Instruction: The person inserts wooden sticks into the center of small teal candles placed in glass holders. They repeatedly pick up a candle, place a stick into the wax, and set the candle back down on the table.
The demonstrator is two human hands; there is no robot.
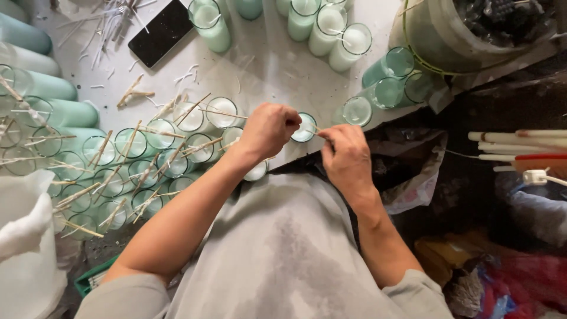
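Head view: left hand point(269, 130) curled over a small glass candle point(305, 127) near the edge of the white tabletop point(266, 65), fingers pinched at its rim. Right hand point(347, 158) just beside it, pinching a thin wooden stick point(315, 129) laid across the top of the glass. Rows of green and white candle glasses with sticks point(118, 171) to the left. Black phone point(160, 32) farther back. Long white candles point(520, 142) off to the right.

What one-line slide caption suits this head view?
Left hand and right hand set a thin wooden stick over a wax-filled glass jar.
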